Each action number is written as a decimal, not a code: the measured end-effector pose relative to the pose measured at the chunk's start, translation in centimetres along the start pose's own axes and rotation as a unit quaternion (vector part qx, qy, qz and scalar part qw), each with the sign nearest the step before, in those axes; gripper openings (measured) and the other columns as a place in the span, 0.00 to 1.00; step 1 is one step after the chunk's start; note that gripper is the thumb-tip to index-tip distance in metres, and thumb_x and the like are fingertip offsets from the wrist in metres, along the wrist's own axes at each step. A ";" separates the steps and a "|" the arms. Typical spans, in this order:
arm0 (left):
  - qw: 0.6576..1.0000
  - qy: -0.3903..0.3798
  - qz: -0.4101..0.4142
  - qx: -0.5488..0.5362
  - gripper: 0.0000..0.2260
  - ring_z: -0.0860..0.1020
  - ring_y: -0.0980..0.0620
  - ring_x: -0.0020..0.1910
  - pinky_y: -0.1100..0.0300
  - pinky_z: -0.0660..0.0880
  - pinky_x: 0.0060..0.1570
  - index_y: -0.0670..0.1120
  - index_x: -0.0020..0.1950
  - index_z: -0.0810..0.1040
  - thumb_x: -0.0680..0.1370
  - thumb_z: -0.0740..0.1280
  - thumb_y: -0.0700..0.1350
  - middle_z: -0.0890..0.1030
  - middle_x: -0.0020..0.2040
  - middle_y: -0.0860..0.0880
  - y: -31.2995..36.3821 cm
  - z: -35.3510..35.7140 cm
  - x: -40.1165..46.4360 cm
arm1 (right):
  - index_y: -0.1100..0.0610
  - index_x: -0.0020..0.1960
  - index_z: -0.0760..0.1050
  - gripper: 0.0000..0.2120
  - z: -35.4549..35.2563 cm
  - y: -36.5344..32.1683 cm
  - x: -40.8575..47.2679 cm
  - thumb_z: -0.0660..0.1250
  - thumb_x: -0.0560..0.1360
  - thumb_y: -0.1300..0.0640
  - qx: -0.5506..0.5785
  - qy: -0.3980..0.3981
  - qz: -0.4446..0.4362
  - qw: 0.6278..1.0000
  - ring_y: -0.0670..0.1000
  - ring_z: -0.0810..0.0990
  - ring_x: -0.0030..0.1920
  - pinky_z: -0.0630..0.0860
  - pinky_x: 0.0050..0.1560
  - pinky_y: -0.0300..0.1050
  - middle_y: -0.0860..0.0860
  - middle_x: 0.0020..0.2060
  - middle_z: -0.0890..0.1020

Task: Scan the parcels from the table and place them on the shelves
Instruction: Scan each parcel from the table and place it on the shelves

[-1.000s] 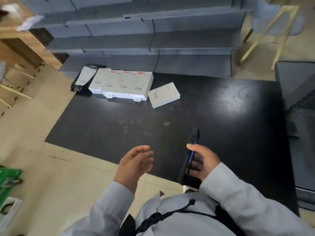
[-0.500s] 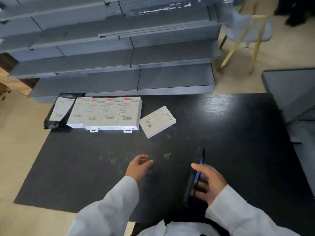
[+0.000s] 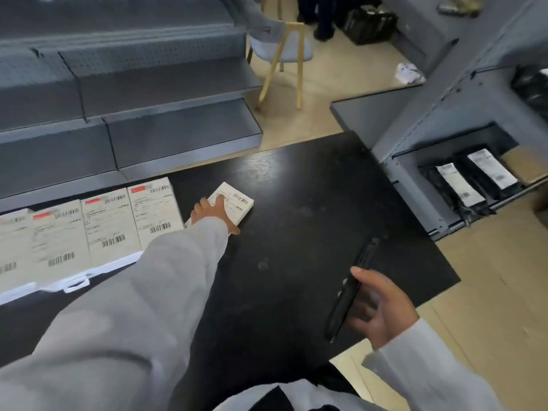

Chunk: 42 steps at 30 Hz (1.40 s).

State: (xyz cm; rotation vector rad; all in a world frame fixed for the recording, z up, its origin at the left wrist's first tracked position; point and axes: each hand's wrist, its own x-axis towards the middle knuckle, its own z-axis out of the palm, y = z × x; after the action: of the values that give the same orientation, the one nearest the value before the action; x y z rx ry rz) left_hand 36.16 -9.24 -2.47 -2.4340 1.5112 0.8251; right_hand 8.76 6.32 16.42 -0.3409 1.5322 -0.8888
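A small white parcel box (image 3: 237,201) with a barcode label lies on the black table (image 3: 311,221). My left hand (image 3: 212,212) rests on its near-left part, fingers spread over the top and thumb at its near edge. To its left several white labelled boxes (image 3: 109,223) lie in a row along the table's far edge. My right hand (image 3: 381,310) is low on the right, above the table's near right part, closed around a black handheld scanner (image 3: 350,292) that points away from me.
Grey metal shelves (image 3: 178,129) stand behind the table. A second grey shelf unit (image 3: 444,114) on the right holds black bagged parcels (image 3: 465,185) on its lowest level. A wooden-legged chair (image 3: 284,54) stands behind, with a person's legs beyond it.
My left hand has stretched forward from the table's near side onto the small white box. The view has swung right and closer. My right hand keeps the scanner.
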 end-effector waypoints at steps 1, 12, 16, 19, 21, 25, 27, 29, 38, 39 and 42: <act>1.000 0.006 0.004 0.022 0.48 0.63 0.41 0.72 0.48 0.62 0.70 0.58 0.76 0.54 0.64 0.78 0.60 0.64 0.71 0.42 -0.1 0.1 0.1 | 0.55 0.48 0.77 0.04 0.3 0.4 -0.8 0.71 0.75 0.61 -0.003 0.009 -0.003 1.000 0.55 0.83 0.37 0.78 0.38 0.50 0.55 0.39 0.83; 0.998 -0.004 0.063 -0.001 0.47 0.64 0.39 0.69 0.48 0.63 0.70 0.58 0.76 0.52 0.65 0.75 0.62 0.63 0.70 0.39 -1.8 6.8 -6.2 | 0.58 0.60 0.77 0.22 1.9 5.4 -4.2 0.78 0.68 0.59 -0.044 0.053 0.013 0.998 0.60 0.80 0.48 0.80 0.51 0.60 0.55 0.45 0.83; 0.990 -0.059 0.064 -0.112 0.43 0.63 0.41 0.70 0.47 0.66 0.69 0.62 0.74 0.56 0.66 0.75 0.59 0.64 0.70 0.44 -4.5 8.7 -12.1 | 0.59 0.60 0.76 0.15 3.1 6.8 -3.9 0.73 0.75 0.59 -0.039 0.051 0.014 0.998 0.55 0.83 0.38 0.80 0.41 0.53 0.54 0.42 0.84; 0.891 -0.188 0.005 -0.413 0.33 0.74 0.44 0.62 0.48 0.75 0.60 0.62 0.65 0.68 0.64 0.79 0.55 0.72 0.65 0.50 -6.6 9.4 -14.9 | 0.59 0.57 0.76 0.12 4.2 7.2 -4.0 0.72 0.75 0.60 -0.031 0.033 0.014 0.999 0.51 0.83 0.30 0.79 0.33 0.49 0.52 0.36 0.84; 0.768 -0.257 -0.048 -0.584 0.25 0.79 0.44 0.58 0.48 0.78 0.56 0.58 0.60 0.73 0.67 0.78 0.52 0.77 0.64 0.48 -8.2 9.7 -16.7 | 0.59 0.60 0.77 0.17 4.8 7.6 -4.0 0.73 0.73 0.59 -0.034 0.026 0.015 0.999 0.55 0.83 0.39 0.80 0.38 0.51 0.54 0.42 0.84; 0.728 -0.224 -0.070 -0.644 0.23 0.80 0.44 0.56 0.48 0.79 0.53 0.57 0.63 0.72 0.72 0.76 0.47 0.78 0.63 0.45 -11.6 10.4 -18.2 | 0.59 0.62 0.77 0.20 5.4 8.7 -3.9 0.74 0.71 0.58 -0.056 0.022 0.018 0.998 0.59 0.83 0.45 0.80 0.42 0.54 0.57 0.46 0.84; 0.798 -0.136 -0.079 -0.582 0.30 0.79 0.44 0.56 0.46 0.79 0.55 0.61 0.62 0.69 0.65 0.80 0.52 0.75 0.63 0.49 -13.2 10.3 -18.3 | 0.58 0.61 0.78 0.20 5.7 9.0 -4.0 0.74 0.71 0.58 -0.067 0.014 0.021 0.997 0.58 0.84 0.42 0.80 0.39 0.52 0.56 0.45 0.84; 0.845 -0.071 -0.095 -0.521 0.35 0.75 0.43 0.59 0.43 0.77 0.57 0.65 0.60 0.66 0.58 0.78 0.61 0.72 0.63 0.49 -14.2 9.9 -18.4 | 0.58 0.61 0.78 0.19 6.0 9.2 -4.2 0.74 0.71 0.59 -0.075 0.001 0.023 0.997 0.57 0.84 0.42 0.80 0.39 0.51 0.56 0.45 0.85; 0.947 0.034 -0.127 -0.292 0.44 0.63 0.44 0.67 0.48 0.61 0.68 0.65 0.71 0.58 0.61 0.76 0.66 0.62 0.69 0.50 -12.9 12.1 -19.3 | 0.56 0.58 0.77 0.15 7.0 10.2 -4.5 0.74 0.73 0.58 -0.120 -0.062 0.032 0.990 0.58 0.82 0.45 0.80 0.45 0.56 0.56 0.47 0.83; 0.951 0.034 -0.119 -0.282 0.43 0.62 0.44 0.68 0.48 0.61 0.68 0.66 0.71 0.58 0.62 0.76 0.65 0.62 0.70 0.51 -12.9 12.5 -19.5 | 0.56 0.57 0.78 0.14 6.9 10.5 -4.3 0.73 0.73 0.58 -0.129 -0.062 0.032 0.989 0.59 0.83 0.45 0.81 0.47 0.58 0.56 0.47 0.83; 0.960 0.031 -0.097 -0.262 0.41 0.62 0.44 0.69 0.48 0.60 0.68 0.66 0.73 0.57 0.66 0.75 0.62 0.63 0.71 0.51 -13.3 13.1 -19.8 | 0.56 0.58 0.78 0.16 6.7 11.7 -3.7 0.75 0.72 0.60 -0.162 -0.052 0.048 0.984 0.61 0.84 0.47 0.82 0.51 0.60 0.59 0.51 0.85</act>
State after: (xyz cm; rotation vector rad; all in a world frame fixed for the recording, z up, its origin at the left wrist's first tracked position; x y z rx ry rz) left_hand 36.17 17.89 -4.91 -2.9405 1.1497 1.2452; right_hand 19.05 14.26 11.35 -0.5357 1.5822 -0.5363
